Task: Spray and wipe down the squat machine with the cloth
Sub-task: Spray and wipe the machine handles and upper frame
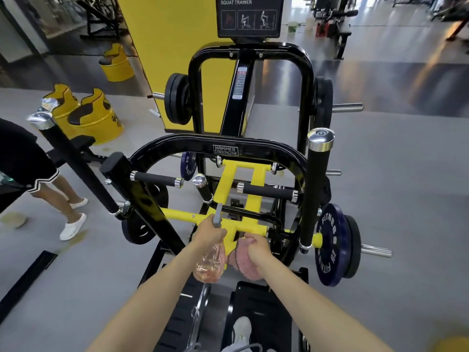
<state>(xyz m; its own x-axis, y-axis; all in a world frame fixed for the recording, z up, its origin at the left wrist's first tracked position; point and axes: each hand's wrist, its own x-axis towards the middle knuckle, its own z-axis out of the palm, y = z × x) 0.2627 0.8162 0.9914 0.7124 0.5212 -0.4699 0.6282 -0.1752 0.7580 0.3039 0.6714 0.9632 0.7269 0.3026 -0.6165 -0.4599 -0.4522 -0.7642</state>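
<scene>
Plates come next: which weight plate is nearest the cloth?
The big blue plate lettered FITNESS, just right of the cloth; the small blue plate and the black plates sit farther off.

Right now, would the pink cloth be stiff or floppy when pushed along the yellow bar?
Probably floppy: the cloth droops in folds below the right hand gripping it. Likely light, since one hand bunches it. It should wrap the yellow bar rather than skid.
</scene>
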